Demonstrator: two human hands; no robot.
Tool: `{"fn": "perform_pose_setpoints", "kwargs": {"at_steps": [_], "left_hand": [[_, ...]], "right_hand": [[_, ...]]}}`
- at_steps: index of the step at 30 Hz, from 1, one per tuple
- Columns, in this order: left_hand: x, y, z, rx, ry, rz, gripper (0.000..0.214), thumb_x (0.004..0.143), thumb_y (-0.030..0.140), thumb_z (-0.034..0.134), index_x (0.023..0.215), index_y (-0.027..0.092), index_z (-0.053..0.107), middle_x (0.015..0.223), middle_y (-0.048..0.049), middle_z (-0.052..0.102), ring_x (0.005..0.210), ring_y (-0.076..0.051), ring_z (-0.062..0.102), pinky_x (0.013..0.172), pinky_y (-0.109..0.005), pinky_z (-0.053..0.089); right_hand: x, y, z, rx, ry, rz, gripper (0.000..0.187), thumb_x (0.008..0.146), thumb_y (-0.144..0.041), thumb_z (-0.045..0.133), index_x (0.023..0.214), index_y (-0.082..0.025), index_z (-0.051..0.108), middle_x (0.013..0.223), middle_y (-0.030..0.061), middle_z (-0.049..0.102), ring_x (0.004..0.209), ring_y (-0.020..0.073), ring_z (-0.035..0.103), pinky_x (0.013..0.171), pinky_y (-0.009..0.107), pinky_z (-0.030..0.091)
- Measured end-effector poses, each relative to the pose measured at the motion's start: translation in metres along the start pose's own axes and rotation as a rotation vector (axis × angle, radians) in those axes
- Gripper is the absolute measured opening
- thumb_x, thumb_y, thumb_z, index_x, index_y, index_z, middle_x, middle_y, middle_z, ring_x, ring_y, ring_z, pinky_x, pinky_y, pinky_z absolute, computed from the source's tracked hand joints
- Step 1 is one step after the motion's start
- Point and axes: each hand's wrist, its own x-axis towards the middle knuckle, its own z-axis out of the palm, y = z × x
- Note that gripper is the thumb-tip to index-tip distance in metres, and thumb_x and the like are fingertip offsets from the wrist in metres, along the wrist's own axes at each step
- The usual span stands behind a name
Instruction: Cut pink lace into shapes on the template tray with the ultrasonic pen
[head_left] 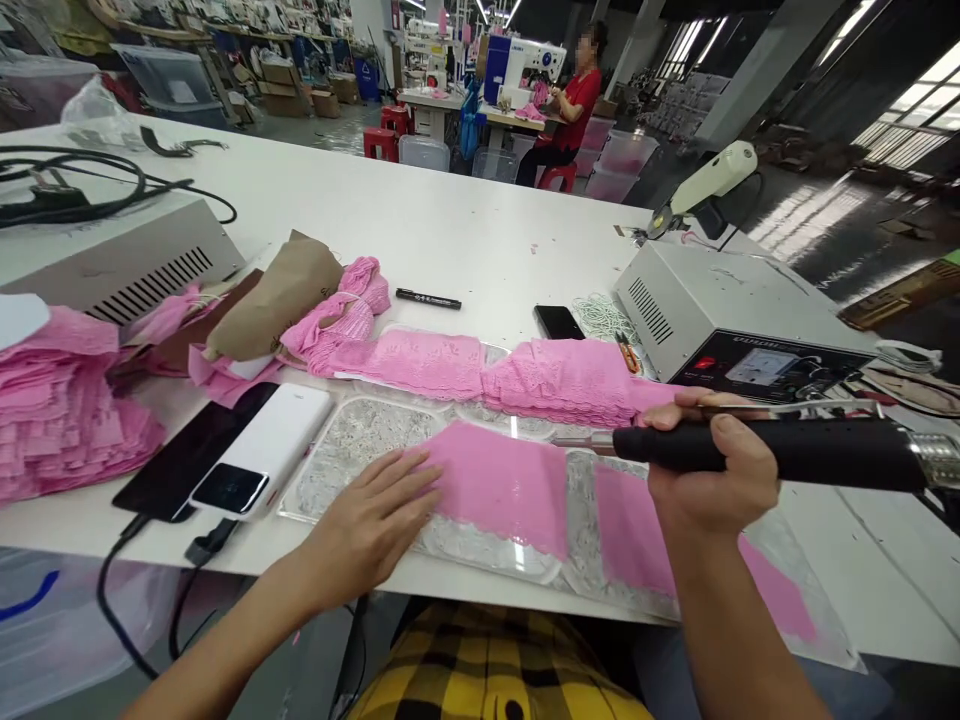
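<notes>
My left hand (367,520) lies flat with fingers stretched, its fingertips on the left edge of a pink lace-edged fabric piece (499,485). That piece rests on a clear, grey-patterned plastic sheet (360,435). My right hand (712,465) is wrapped round a black handheld tool (817,450) with a long metal lever on top. The tool's slim metal tip points left, at the upper right corner of the fabric; whether it touches is unclear. A second pink piece (634,530) lies partly hidden beneath my right forearm. Behind them runs a row of stacked pink lace fabric (555,380).
Left are a fabric pile (60,410), a white power bank (281,440) and a dark phone (180,460). A grey control box (720,300) stands right, a marker (427,299) and another phone (559,322) farther back. Someone in red (577,105) sits at a distant sewing machine.
</notes>
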Motion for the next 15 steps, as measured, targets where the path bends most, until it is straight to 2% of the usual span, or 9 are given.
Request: {"fn": "perform_pose_setpoints", "kwargs": {"at_steps": [4,8,11,15], "left_hand": [[0.044,0.019,0.017,-0.034,-0.094,0.081,0.031,0.096,0.016,0.048,0.125,0.013,0.059,0.133,-0.0119,0.060,0.132,-0.026,0.048,0.110,-0.046,0.042],[0.080,0.026,0.042,-0.040,-0.211,0.141,0.034,0.099,0.028,0.045,0.125,0.012,0.059,0.137,-0.0146,0.056,0.133,-0.029,0.047,0.109,-0.046,0.040],[0.088,0.024,0.054,-0.021,-0.308,0.145,0.041,0.100,0.034,0.044,0.132,0.012,0.054,0.143,-0.0140,0.050,0.135,-0.031,0.044,0.110,-0.048,0.038],[0.083,0.022,0.055,-0.026,-0.384,0.107,0.044,0.101,0.037,0.040,0.140,0.015,0.048,0.148,-0.0105,0.045,0.138,-0.031,0.040,0.112,-0.048,0.034]], "right_hand": [[-0.003,0.007,-0.018,0.046,0.082,0.033,0.015,0.061,-0.030,0.056,0.070,-0.018,0.058,0.070,-0.0014,0.057,0.050,0.0123,0.052,0.054,0.032,0.045],[-0.010,0.011,-0.016,0.098,0.019,0.021,0.015,0.062,-0.027,0.058,0.073,-0.017,0.060,0.073,-0.0007,0.059,0.051,0.0119,0.055,0.057,0.032,0.047],[-0.010,0.010,-0.019,0.074,-0.005,-0.025,0.012,0.064,-0.023,0.059,0.074,-0.017,0.061,0.076,-0.0002,0.061,0.051,0.0133,0.057,0.058,0.034,0.048],[-0.004,0.008,-0.031,0.055,0.070,-0.081,0.009,0.064,-0.021,0.058,0.073,-0.017,0.061,0.074,-0.0006,0.061,0.049,0.0139,0.057,0.056,0.033,0.047]]}}
